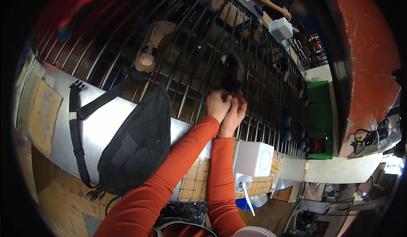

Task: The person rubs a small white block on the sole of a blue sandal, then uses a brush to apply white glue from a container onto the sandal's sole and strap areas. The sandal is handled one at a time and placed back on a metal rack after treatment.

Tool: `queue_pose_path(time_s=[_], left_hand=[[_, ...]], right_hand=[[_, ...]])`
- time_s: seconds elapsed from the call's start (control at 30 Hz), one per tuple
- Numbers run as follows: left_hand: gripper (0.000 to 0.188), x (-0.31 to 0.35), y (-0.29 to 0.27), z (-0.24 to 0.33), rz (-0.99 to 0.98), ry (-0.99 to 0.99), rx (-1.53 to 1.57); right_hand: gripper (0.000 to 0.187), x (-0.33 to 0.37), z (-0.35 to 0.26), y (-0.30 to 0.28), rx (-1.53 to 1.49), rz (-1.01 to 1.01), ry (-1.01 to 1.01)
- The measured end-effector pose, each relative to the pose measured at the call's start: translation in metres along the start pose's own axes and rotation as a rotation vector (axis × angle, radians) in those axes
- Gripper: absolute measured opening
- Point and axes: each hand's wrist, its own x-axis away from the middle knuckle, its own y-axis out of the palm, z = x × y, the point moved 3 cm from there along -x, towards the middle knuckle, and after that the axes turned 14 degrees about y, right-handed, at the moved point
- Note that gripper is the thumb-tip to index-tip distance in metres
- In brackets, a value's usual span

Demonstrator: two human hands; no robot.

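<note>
My left hand [217, 105] and my right hand [234, 112] meet over a rack of metal rollers [183, 88], both with fingers curled and pressed together. A small pale piece [229, 97] shows between the fingertips; its kind is too small to tell. Just beyond the fingers is a dark, shoe-like shape [234, 69], and whether I touch it is unclear. Farther left on the rollers, a shoe form with a tan sole [156, 39] lies sole up.
A black mesh bag [137, 139] with buckled straps lies on the metal edge at left. Beside my right forearm stands a white plastic container [253, 158] with a brush-like handle [249, 199]. A green bin [320, 118] and red machine panel [369, 54] are at right. Another person's hand [287, 15] is far off.
</note>
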Motion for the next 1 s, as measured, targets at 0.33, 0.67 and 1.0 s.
queue_pose_path(time_s=[0.33, 0.67, 1.0], left_hand=[[0.016, 0.0, 0.002, -0.002, 0.049, 0.004, 0.006], [0.015, 0.001, 0.003, -0.001, 0.044, 0.027, 0.007], [0.017, 0.003, 0.005, 0.001, 0.014, 0.122, 0.004]], right_hand=[[0.027, 0.0, 0.0, 0.0, 0.025, 0.015, -0.038], [0.025, 0.006, -0.007, 0.0, 0.047, 0.072, -0.066], [0.025, 0.007, -0.01, 0.001, 0.061, 0.084, -0.085]])
